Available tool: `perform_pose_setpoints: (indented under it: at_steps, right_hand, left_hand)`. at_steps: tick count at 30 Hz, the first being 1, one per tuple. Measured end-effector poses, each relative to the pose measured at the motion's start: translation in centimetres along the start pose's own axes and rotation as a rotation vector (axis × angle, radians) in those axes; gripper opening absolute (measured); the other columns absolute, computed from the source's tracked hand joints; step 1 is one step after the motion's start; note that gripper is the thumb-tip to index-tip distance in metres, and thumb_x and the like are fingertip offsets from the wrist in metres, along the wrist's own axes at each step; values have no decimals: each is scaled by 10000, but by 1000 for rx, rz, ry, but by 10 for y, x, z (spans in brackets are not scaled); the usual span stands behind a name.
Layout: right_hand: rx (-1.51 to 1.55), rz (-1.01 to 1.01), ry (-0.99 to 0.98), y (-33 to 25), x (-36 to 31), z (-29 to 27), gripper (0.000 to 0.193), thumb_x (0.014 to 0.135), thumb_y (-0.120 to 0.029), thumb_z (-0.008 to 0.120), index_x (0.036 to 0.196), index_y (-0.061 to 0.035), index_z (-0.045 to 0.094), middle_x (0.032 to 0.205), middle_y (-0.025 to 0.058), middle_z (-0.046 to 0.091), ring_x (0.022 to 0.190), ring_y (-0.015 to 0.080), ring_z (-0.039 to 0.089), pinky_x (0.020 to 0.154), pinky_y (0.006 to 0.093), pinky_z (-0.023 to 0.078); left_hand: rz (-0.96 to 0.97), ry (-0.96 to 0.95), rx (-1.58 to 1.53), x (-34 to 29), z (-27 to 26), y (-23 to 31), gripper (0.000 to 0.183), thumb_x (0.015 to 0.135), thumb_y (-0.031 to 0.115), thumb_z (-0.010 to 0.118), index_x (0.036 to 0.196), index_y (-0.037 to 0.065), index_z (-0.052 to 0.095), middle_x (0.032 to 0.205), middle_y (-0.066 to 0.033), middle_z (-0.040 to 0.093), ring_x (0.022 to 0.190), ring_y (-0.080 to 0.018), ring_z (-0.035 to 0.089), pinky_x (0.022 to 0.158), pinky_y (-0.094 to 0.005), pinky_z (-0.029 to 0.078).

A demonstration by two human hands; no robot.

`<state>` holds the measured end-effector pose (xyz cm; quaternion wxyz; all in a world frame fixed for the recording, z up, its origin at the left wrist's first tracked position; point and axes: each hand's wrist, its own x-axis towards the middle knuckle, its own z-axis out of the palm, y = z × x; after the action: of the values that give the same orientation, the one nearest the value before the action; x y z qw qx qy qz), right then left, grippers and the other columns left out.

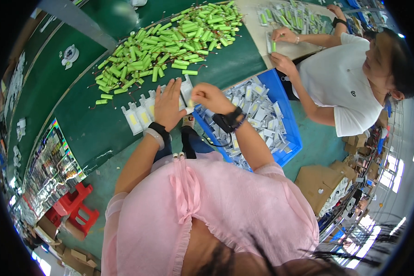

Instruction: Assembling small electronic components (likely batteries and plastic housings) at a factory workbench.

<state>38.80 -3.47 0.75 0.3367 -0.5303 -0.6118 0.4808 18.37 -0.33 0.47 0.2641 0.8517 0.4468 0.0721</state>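
Observation:
Along the near edge of the green table runs a row of white plastic housings (132, 120) with yellow strips, standing side by side. My left hand (168, 109) lies over the row, its fingers stretched out and its thumb pointing towards my right hand. My right hand (210, 97) is closed, fingers bent in a pinch, at the row's right end. A small pale piece shows by its fingertips, too blurred to name. Close behind both hands is a white housing (186, 87), partly covered. Beyond the row lies a large heap of green cylindrical battery cells (170, 43) with thin wires.
A blue bin (287, 124) full of white housings stands right of my legs. At the right, a co-worker (336, 83) handles a green cell at a pale table with more filled housings. Red stools (78, 209) and cardboard boxes (319, 184) stand on the floor.

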Motion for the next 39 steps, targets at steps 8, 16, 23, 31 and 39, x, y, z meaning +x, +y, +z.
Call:
perform_pose_setpoints:
  at_steps: [8,16,23,31,39]
  right_hand:
    - [1119,317,-129,20,-10,3,140,950,-84,561,1069,-20,597,938,118,676,505,77,498,404,206,336]
    - [-242,37,-35,-8,37,35,128,840,-195,708,867,-76,668,780,49,661,712,242,641,609,373,486]
    - [-679,-68,-145,-7,51,38,92,817,-242,710,797,-156,686,838,55,655,784,293,669,653,429,519]
    - [-726,-86,-141,-8,56,35,72,820,-223,702,786,-161,688,804,32,649,763,282,653,643,406,504]
    - [83,70,-247,-15,15,9,103,928,-172,621,964,-77,638,856,45,652,682,157,612,525,303,459]
  left_hand:
    - [-9,47,52,-16,-16,-15,1068,629,234,826,1529,70,275,1554,-104,353,1472,-273,274,1192,-547,145]
    - [-38,4,73,-22,-7,-26,1021,647,278,818,1525,115,324,1584,-71,328,1476,-231,279,1198,-536,122]
    - [-2,46,92,-24,-4,-33,1032,656,399,823,1519,108,337,1596,-53,308,1473,-226,278,1195,-536,123]
    - [8,42,98,-24,-6,-31,1003,664,380,825,1504,90,360,1582,-58,322,1470,-225,271,1190,-549,143]
    - [-4,4,135,-27,-8,-32,1036,649,383,825,1511,79,337,1595,-68,294,1475,-241,261,1196,-551,135]
